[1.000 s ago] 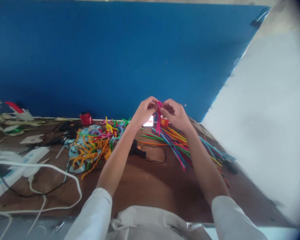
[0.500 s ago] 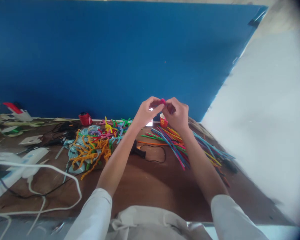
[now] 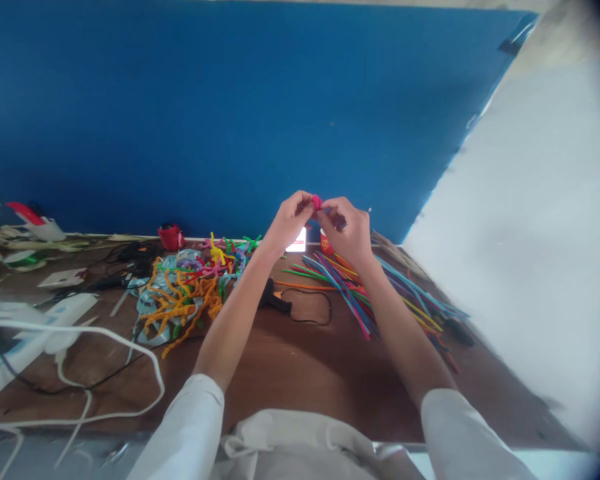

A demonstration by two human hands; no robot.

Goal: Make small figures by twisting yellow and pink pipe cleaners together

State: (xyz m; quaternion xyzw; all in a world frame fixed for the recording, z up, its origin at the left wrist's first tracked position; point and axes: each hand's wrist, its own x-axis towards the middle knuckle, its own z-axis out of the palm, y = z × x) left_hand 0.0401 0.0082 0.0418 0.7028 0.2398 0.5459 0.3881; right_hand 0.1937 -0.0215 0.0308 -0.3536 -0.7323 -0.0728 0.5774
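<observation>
Between the fingertips of both hands is a small coiled piece of pink pipe cleaner (image 3: 317, 201), raised above the far side of the table. My left hand (image 3: 291, 223) pinches it from the left, thumb and forefinger closed on it. From the right, my right hand (image 3: 347, 227) presses its fingertips to the same piece. Below the right wrist lies a bundle of straight pipe cleaners (image 3: 350, 297) in many colours. Behind the hands stand a red paper cup (image 3: 325, 243) and a lit white screen (image 3: 297, 241), both partly covered.
A heap of bent pipe cleaners (image 3: 187, 297), mostly orange, lies left of my arms. A black glue gun (image 3: 276, 300) with a cord rests mid-table. At far left are a white power strip (image 3: 35, 340), looping white cable (image 3: 155, 373) and a red container (image 3: 171, 237). A blue panel (image 3: 230, 120) stands behind.
Both hands have shifted slightly left with the pink piece, which now shows more of its coil. The right hand has tilted, its fingers covering more of the red cup.
</observation>
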